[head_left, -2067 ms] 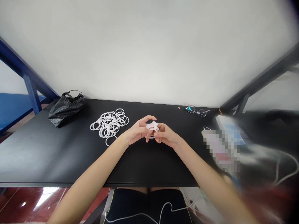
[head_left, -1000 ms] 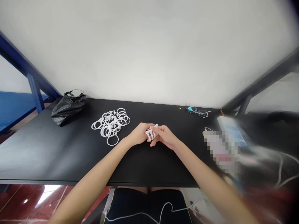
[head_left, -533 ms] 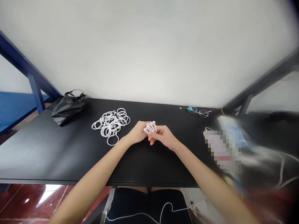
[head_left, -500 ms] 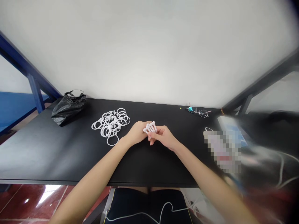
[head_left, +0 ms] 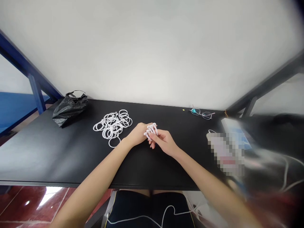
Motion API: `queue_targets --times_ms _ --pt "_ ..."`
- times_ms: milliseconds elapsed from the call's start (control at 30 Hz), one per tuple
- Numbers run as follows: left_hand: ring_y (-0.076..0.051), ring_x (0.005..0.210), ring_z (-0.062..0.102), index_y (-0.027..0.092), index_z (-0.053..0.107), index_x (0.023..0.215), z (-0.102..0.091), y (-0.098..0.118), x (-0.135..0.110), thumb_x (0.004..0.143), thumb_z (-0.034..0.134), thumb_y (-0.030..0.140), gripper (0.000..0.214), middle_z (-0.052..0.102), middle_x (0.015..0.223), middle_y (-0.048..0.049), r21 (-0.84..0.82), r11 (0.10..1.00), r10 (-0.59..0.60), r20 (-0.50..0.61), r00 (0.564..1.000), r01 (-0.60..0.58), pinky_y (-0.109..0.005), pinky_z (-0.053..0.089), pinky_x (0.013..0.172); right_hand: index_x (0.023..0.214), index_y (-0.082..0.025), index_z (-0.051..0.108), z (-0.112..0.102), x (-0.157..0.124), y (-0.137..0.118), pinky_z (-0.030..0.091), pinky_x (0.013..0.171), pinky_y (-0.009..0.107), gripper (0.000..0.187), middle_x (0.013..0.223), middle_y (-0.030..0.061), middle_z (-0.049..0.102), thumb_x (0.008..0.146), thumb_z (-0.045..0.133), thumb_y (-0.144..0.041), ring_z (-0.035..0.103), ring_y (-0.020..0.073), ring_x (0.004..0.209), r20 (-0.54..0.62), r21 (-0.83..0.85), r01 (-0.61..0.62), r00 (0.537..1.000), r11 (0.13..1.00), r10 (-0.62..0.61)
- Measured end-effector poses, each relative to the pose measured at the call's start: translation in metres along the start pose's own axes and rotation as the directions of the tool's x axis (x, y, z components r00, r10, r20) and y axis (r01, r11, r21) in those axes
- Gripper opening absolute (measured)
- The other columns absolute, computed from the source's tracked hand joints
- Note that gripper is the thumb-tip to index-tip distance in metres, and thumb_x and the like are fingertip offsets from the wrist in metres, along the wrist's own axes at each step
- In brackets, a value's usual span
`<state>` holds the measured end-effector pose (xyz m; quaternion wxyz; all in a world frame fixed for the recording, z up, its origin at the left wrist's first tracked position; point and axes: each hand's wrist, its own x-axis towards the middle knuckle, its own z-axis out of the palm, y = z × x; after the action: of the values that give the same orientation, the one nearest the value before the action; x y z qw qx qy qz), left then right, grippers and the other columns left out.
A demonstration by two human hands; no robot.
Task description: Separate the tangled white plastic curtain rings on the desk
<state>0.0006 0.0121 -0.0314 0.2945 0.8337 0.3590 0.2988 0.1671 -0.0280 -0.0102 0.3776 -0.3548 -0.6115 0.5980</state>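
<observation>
My left hand (head_left: pixel 137 134) and my right hand (head_left: pixel 163 141) meet over the middle of the black table (head_left: pixel 59 158). Both are closed on a small bunch of white plastic rings (head_left: pixel 151 129) held between their fingertips. The bunch stands upright, with several ring edges fanned out above my fingers. A loose pile of white rings (head_left: pixel 112 126) lies on the table just left of my left hand, apart from it.
A crumpled black plastic bag (head_left: pixel 68 107) sits at the back left. Eyeglasses (head_left: pixel 201 113) lie at the back right near the wall. A blurred-out object (head_left: pixel 225 151) and white cables (head_left: pixel 288 177) are at the right edge. Blue frame bars (head_left: pixel 35 91) stand at left.
The bunch of rings went from held flat between spread fingers to gripped upright. Both hands drifted slightly left, toward the pile.
</observation>
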Motion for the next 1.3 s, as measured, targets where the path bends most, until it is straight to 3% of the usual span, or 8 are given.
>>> queue_targets --times_ms 200,400,600,833,1033,1167,1233,1300 --pt "-0.007 0.052 0.045 0.015 0.053 0.069 0.002 -0.001 -0.001 0.09 0.049 0.027 0.025 0.054 0.059 0.0035 -0.118 0.993 -0.005 -0.018 1.0 0.003 -0.019 0.035 0.053 0.066 -0.017 0.057 0.005 -0.008 0.0 0.045 0.056 0.026 0.045 0.062 0.0004 0.057 0.094 0.049 -0.052 0.053 0.0109 0.055 -0.004 -0.174 0.179 0.983 0.968 -0.182" --pt "-0.008 0.049 0.037 0.016 0.045 0.057 0.003 0.008 0.003 0.096 0.038 0.043 0.048 0.042 0.05 0.0036 -0.351 0.918 -0.201 -0.01 0.979 0.185 -0.021 0.03 0.048 0.061 -0.018 0.053 0.003 -0.012 -0.002 0.046 0.06 0.028 0.049 0.06 0.0009 0.055 0.096 0.045 -0.051 0.054 0.0123 0.059 0.006 -0.233 0.26 0.964 0.937 -0.266" --pt "-0.007 0.051 0.034 0.015 0.05 0.064 0.004 -0.001 0.003 0.091 0.043 0.032 0.033 0.042 0.055 0.0048 -0.237 0.967 -0.103 -0.039 0.994 0.091 -0.021 0.03 0.05 0.069 -0.018 0.061 0.003 -0.007 0.004 0.051 0.058 0.028 0.039 0.064 0.0013 0.06 0.087 0.06 -0.053 0.058 0.0139 0.06 -0.023 -0.138 0.189 0.981 0.972 -0.194" --pt "-0.009 0.055 0.041 0.014 0.055 0.066 0.004 -0.008 0.003 0.087 0.048 0.028 0.027 0.051 0.059 0.0032 -0.197 0.976 -0.115 -0.115 0.987 0.091 -0.022 0.035 0.054 0.082 -0.018 0.066 0.006 -0.002 0.005 0.055 0.061 0.03 0.027 0.072 0.0014 0.063 0.079 0.072 -0.044 0.059 0.0134 0.062 -0.037 0.009 0.118 0.992 0.993 -0.118" --pt "-0.008 0.051 0.032 0.014 0.055 0.065 -0.006 0.002 0.003 0.088 0.051 0.03 0.028 0.042 0.052 0.0061 -0.101 0.986 -0.14 -0.081 0.987 0.132 -0.021 0.027 0.051 0.08 -0.018 0.068 -0.001 0.006 0.004 0.057 0.067 0.033 0.029 0.076 0.002 0.066 0.075 0.075 -0.046 0.062 0.0138 0.064 -0.297 0.094 0.132 0.95 0.987 -0.098" --pt "-0.008 0.05 0.031 0.014 0.063 0.068 -0.01 0.004 0.003 0.091 0.049 0.042 0.039 0.042 0.051 0.0054 -0.045 0.981 -0.19 -0.085 0.978 0.187 -0.022 0.027 0.051 0.084 -0.017 0.068 -0.013 0.012 0.008 0.058 0.073 0.034 0.033 0.08 0.0035 0.069 0.074 0.075 -0.047 0.066 0.0164 0.071 -0.417 0.059 0.104 0.906 0.993 -0.071" --pt "-0.008 0.05 0.033 0.014 0.063 0.067 -0.012 0.003 0.003 0.091 0.05 0.042 0.039 0.044 0.051 0.0048 -0.019 0.98 -0.197 -0.105 0.975 0.196 -0.022 0.027 0.051 0.084 -0.016 0.068 -0.019 0.013 0.014 0.058 0.071 0.034 0.035 0.08 0.0048 0.069 0.076 0.072 -0.049 0.067 0.0182 0.072 -0.393 -0.035 0.061 0.917 0.998 -0.07" --pt "-0.008 0.049 0.035 0.015 0.064 0.066 -0.017 0.001 0.004 0.089 0.051 0.041 0.038 0.044 0.051 0.0042 -0.038 0.975 -0.223 -0.135 0.965 0.22 -0.022 0.027 0.05 0.074 -0.016 0.065 -0.024 0.014 0.019 0.055 0.066 0.033 0.03 0.073 0.0038 0.066 0.079 0.069 -0.046 0.063 0.0178 0.067 -0.302 -0.263 0.049 0.944 0.964 -0.13"
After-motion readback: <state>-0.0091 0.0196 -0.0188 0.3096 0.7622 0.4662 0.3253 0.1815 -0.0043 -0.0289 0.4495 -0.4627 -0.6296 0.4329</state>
